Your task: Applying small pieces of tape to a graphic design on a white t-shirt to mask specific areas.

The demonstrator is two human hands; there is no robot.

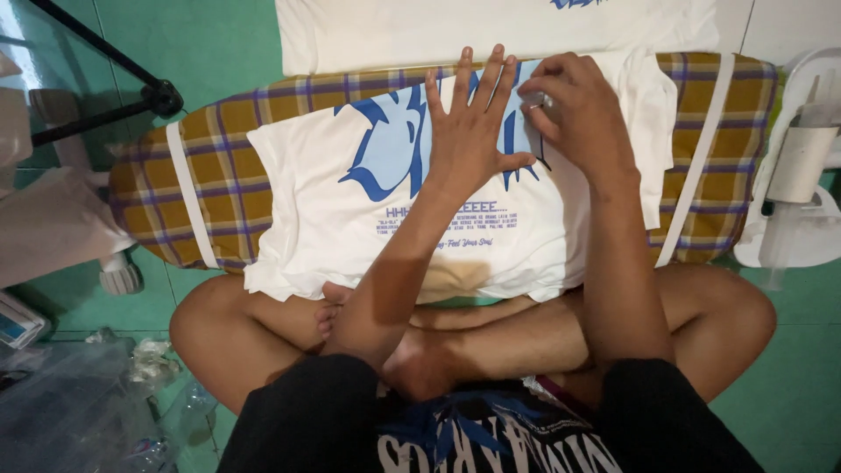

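Note:
A white T-shirt with a blue graphic lies spread over a small plaid-covered ironing board in front of my crossed legs. My left hand presses flat on the blue print, fingers spread wide. My right hand rests just to its right on the shirt, fingers curled around a small pale object that I cannot make out. Both forearms reach forward over my knees.
Another white garment lies on the green floor beyond the board. A white iron stand with an iron sits at the right. A black tripod leg crosses the upper left. Clear plastic bags pile at the lower left.

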